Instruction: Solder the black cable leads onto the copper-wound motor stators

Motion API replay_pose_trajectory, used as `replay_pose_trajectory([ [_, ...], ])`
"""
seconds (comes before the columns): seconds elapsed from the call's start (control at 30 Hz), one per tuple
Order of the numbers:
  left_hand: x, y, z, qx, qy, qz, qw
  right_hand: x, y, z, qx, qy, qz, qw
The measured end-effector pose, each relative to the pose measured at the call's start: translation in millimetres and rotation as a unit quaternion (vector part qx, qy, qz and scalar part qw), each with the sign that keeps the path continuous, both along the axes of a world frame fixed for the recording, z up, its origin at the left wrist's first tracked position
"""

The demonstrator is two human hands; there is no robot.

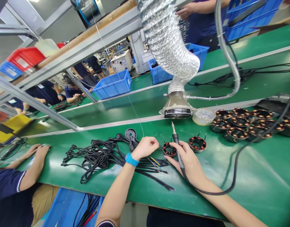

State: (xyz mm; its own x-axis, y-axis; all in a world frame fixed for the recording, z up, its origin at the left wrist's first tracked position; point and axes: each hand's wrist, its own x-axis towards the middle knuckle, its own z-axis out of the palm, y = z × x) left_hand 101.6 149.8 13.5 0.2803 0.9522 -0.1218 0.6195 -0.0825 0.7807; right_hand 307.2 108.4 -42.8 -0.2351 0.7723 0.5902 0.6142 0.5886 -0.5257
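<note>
A soldering iron point(177, 142) rests in my right hand point(188, 162), its tip pointing up and away below the fume hood. The thumb and fingers of that hand are also at a small stator with copper windings point(169, 149). My left hand point(146, 147), with a blue wristband, is closed in a pinch just left of this stator; a thin wire runs down toward it, but what the fingertips hold is too small to tell. Another stator point(197, 143) lies to the right. Black cables point(99, 154) with stripped coloured ends lie left of and beneath my left hand.
The fume hood point(177, 105) hangs beyond my hands, beside a clear round tub point(204, 116). Several stators point(238, 134) stand at the right. The iron's cord loops over my right forearm. At the left, a co-worker's hands point(40, 153) rest on the green table point(159, 192).
</note>
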Motion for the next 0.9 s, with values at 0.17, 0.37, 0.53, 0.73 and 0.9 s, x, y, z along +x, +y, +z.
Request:
replay_pose_trajectory([
  [0.17, 1.8, 1.7, -8.0, -0.093, -0.179, -0.054, 0.978, -1.0, 8.0, -2.3, -0.037, 0.028, 0.056, 0.997],
  [0.37, 11.1, 2.9, -1.0, -0.02, -0.072, 0.032, 0.997, 4.1, 15.5, -6.5, -0.051, 0.055, 0.095, 0.993],
  [0.53, 10.5, 9.6, 3.2, -0.029, -0.029, 0.041, 0.998, 6.0, 20.3, -7.8, -0.037, 0.066, 0.102, 0.992],
  [0.73, 6.0, 8.4, -5.6, -0.145, -0.194, -0.015, 0.97, 9.1, 22.5, -5.0, -0.062, 0.068, 0.138, 0.986],
  [0.9, 11.2, 5.0, -9.3, -0.107, -0.171, 0.031, 0.979, 8.7, 22.6, -5.9, -0.076, 0.092, 0.141, 0.983],
])
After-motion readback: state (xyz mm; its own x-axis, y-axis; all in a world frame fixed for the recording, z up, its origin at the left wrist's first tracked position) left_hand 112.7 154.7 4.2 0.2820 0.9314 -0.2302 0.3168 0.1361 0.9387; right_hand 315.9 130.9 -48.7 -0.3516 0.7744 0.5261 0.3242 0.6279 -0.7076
